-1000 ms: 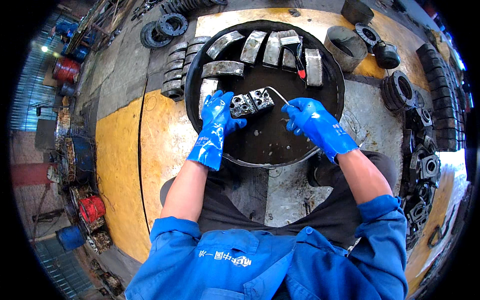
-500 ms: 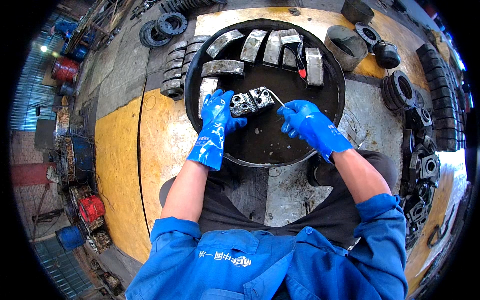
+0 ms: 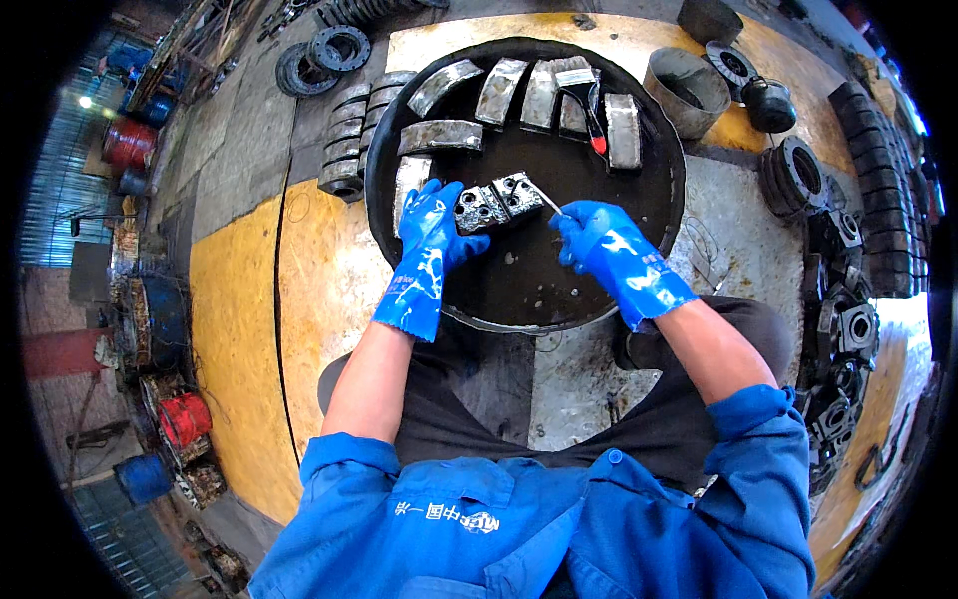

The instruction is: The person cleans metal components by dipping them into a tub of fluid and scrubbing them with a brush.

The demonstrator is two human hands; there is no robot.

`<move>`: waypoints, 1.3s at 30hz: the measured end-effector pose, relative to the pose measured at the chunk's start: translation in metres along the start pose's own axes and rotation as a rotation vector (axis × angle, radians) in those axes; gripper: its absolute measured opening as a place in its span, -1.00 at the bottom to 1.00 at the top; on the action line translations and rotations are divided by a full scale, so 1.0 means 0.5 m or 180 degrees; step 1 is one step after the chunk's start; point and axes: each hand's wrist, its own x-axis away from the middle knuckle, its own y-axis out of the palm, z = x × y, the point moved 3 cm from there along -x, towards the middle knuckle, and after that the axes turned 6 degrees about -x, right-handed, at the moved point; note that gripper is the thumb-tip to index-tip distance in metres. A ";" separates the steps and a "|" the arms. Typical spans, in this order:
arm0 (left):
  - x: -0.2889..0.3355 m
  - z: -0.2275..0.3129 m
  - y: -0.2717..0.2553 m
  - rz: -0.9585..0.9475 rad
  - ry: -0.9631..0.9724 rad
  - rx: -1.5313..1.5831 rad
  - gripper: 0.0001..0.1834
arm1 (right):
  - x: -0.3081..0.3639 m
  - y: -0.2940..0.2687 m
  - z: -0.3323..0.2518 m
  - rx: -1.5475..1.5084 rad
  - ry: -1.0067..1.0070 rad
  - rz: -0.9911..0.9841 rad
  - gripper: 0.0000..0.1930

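Above the dark fluid of a round black tub (image 3: 371, 205) lies an oily metal block (image 3: 496, 203) with several round holes and a seam across it. My left hand (image 3: 427, 228), in a blue rubber glove, grips the block's left end, thumb along the near side and fingers at the far side. Closed around a thin metal hex key (image 3: 549, 201) is my gloved right hand (image 3: 596, 238). The key's far end meets the block's right end; whether it sits in a hole I cannot tell. What supports the block underneath is hidden.
Several curved metal blocks (image 3: 441, 136) line the tub's far and left sides. A brush with a red-tipped handle (image 3: 597, 128) leans among them. Right of the tub stand a metal bucket (image 3: 689, 95), a black pot (image 3: 768, 105) and flanged rings (image 3: 795, 175). Stacked metal parts (image 3: 346, 150) stand left.
The hex key has turned: its bent end showed before, and it now looks nearly straight. My right hand has shifted slightly left. The left hand keeps its hold.
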 end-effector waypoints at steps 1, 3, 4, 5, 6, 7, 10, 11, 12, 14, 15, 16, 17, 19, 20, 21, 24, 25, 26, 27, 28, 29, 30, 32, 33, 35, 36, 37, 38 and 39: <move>-0.001 -0.006 0.005 0.0023 -0.0004 0.0009 0.17 | -0.002 0.010 0.005 -0.0168 0.0041 -0.0103 -0.63; -0.002 0.000 0.004 -0.0018 0.0003 -0.0020 0.16 | 0.003 0.009 -0.002 -0.0286 0.0167 -0.0246 -0.64; -0.002 0.003 0.004 -0.0039 0.0007 -0.0034 0.16 | 0.007 -0.005 -0.006 -0.0228 0.0244 -0.0297 -0.65; 0.000 0.002 0.002 -0.0031 -0.0025 -0.0038 0.15 | 0.012 -0.013 -0.010 -0.0178 0.0311 -0.0360 -0.65; 0.002 -0.002 0.002 -0.0012 -0.0056 -0.0041 0.15 | 0.009 -0.020 -0.007 -0.0092 0.0234 -0.0267 -0.65; 0.003 -0.006 0.003 0.0005 -0.0087 -0.0044 0.15 | 0.005 -0.028 -0.002 -0.0006 0.0157 -0.0174 -0.65; -0.001 0.007 0.002 0.0028 0.0030 -0.0015 0.14 | -0.008 -0.032 0.000 0.0199 0.0043 0.0060 -0.66; 0.000 0.011 0.001 0.0038 0.0079 -0.0010 0.14 | -0.011 -0.026 0.002 0.0246 -0.0063 0.0085 -0.65; 0.001 0.005 0.004 0.0067 0.0070 0.0002 0.14 | -0.014 -0.020 0.007 0.0293 -0.0170 0.0111 -0.65; 0.000 -0.009 0.011 0.0135 0.0065 0.0027 0.14 | -0.014 0.010 0.020 -0.0029 -0.0167 -0.0157 -0.66; 0.004 -0.007 0.002 0.0000 0.0018 -0.0173 0.15 | -0.014 0.003 0.018 -0.0228 -0.0153 -0.0261 -0.67; -0.001 -0.014 0.019 0.0120 0.0015 -0.0181 0.16 | -0.014 -0.009 0.014 -0.0426 -0.0139 -0.0367 -0.67; 0.001 -0.013 0.020 0.0085 0.0002 -0.0070 0.17 | -0.021 -0.017 0.008 -0.0518 0.0092 -0.0172 -0.69; -0.001 0.002 0.008 -0.0016 -0.0026 0.0028 0.17 | -0.014 -0.040 -0.023 -0.0688 0.0290 0.0168 -0.70; -0.001 0.000 0.011 0.0018 0.0000 -0.0009 0.17 | -0.014 -0.037 -0.023 -0.0715 0.0249 0.0144 -0.69; 0.000 -0.003 0.012 0.0051 0.0025 -0.0046 0.17 | -0.016 -0.033 -0.021 -0.0741 0.0207 0.0118 -0.69; 0.002 0.000 0.007 0.0048 0.0034 -0.0004 0.17 | -0.024 -0.020 -0.017 -0.0656 0.0259 0.0070 -0.67; 0.000 0.004 0.003 0.0038 0.0054 0.0022 0.17 | -0.026 -0.020 -0.018 -0.0593 0.0302 0.0057 -0.66; 0.002 0.002 0.004 0.0023 0.0057 0.0046 0.17 | -0.025 -0.018 -0.021 -0.0526 0.0344 0.0026 -0.65; 0.006 0.000 0.004 0.0068 0.0043 0.0059 0.15 | -0.024 -0.015 -0.025 -0.0532 0.0342 0.0031 -0.65; 0.007 -0.003 0.005 0.0049 0.0039 0.0033 0.14 | -0.021 -0.011 -0.029 -0.0538 0.0340 0.0037 -0.64; 0.004 0.001 0.001 0.0030 0.0057 0.0013 0.14 | -0.019 -0.011 -0.030 -0.0548 0.0345 0.0063 -0.64; 0.001 0.005 -0.001 0.0010 0.0076 -0.0007 0.13 | -0.021 -0.011 -0.027 -0.0546 0.0349 0.0068 -0.64; 0.001 0.006 0.002 0.0015 0.0073 -0.0014 0.13 | -0.027 -0.007 -0.024 -0.0542 0.0349 0.0062 -0.63; 0.002 0.004 0.004 0.0019 0.0064 -0.0021 0.13 | -0.029 -0.005 -0.027 -0.0528 0.0365 0.0004 -0.63; 0.003 0.000 0.005 0.0053 0.0087 -0.0061 0.13 | -0.029 -0.006 -0.036 -0.0500 0.0403 -0.0101 -0.62; 0.002 -0.001 0.007 0.0069 0.0103 -0.0077 0.13 | -0.026 -0.004 -0.040 -0.0477 0.0398 -0.0108 -0.62; 0.001 0.000 0.009 0.0036 0.0125 -0.0086 0.13 | -0.023 0.000 -0.043 -0.0455 0.0392 -0.0116 -0.62; -0.002 0.001 0.006 0.0007 0.0153 -0.0107 0.13 | -0.022 0.002 -0.045 -0.0444 0.0379 -0.0120 -0.61; -0.003 0.003 0.002 -0.0022 0.0180 -0.0127 0.13 | -0.023 0.000 -0.040 -0.0418 0.0395 -0.0102 -0.62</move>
